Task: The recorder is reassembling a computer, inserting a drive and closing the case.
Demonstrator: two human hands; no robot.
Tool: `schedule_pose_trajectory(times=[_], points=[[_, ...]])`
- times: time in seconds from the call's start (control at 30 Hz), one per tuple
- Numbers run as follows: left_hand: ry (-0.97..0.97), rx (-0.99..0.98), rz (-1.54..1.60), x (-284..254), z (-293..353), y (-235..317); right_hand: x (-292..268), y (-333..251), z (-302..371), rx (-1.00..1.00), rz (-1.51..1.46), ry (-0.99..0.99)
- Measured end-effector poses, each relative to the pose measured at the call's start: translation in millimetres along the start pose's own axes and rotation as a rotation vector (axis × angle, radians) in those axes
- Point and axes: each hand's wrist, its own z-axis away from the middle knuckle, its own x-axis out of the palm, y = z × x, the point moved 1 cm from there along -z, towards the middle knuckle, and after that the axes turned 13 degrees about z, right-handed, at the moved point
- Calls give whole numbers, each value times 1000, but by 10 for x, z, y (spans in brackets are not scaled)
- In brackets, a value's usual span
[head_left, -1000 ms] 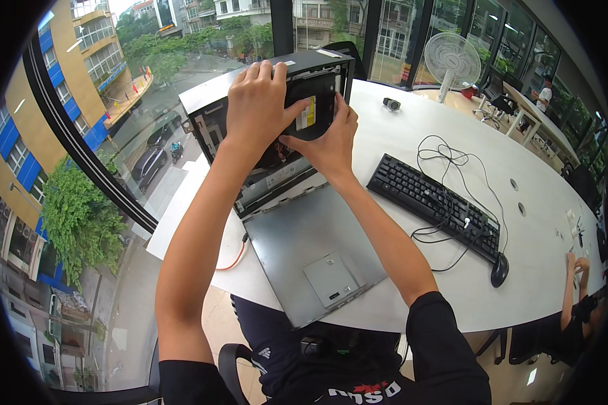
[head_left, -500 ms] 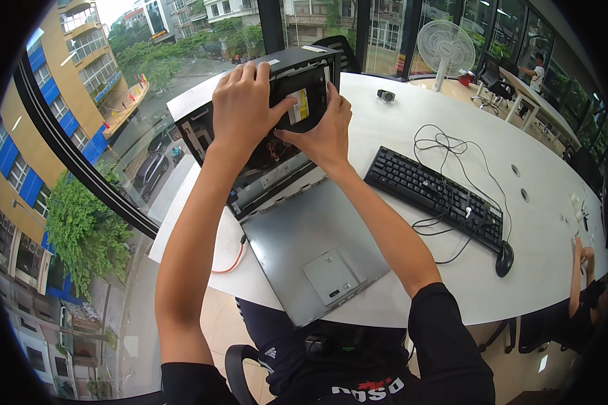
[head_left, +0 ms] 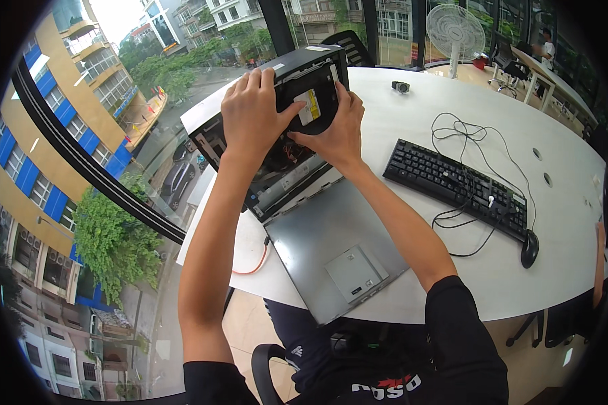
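Computer case (head_left: 287, 181): stood on the white table (head_left: 412, 115), open side turned toward the person.
Left hand (head_left: 253, 111): laid over the upper edge, thumb set near the yellow-white label (head_left: 308, 108); grip cannot be told.
Right hand (head_left: 337, 133): thumb and fingers parted; grip cannot be told.

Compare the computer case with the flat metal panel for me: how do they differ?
The computer case is a deep box with parts inside; the metal panel is a thin sheet.
The computer case stands raised, its open side showing, while the metal panel lies flat.
The left hand and right hand hold the computer case; neither touches the metal panel.
Both show grey metal.
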Motion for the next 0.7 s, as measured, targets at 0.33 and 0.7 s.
schedule_pose_trajectory(times=[0.33, 0.7], points=[[-25, 7, -34, 4, 0, 18, 31, 25, 62, -20, -6, 44], [-7, 11, -76, 52, -9, -20, -227, 471, -106, -145, -54, -60]])
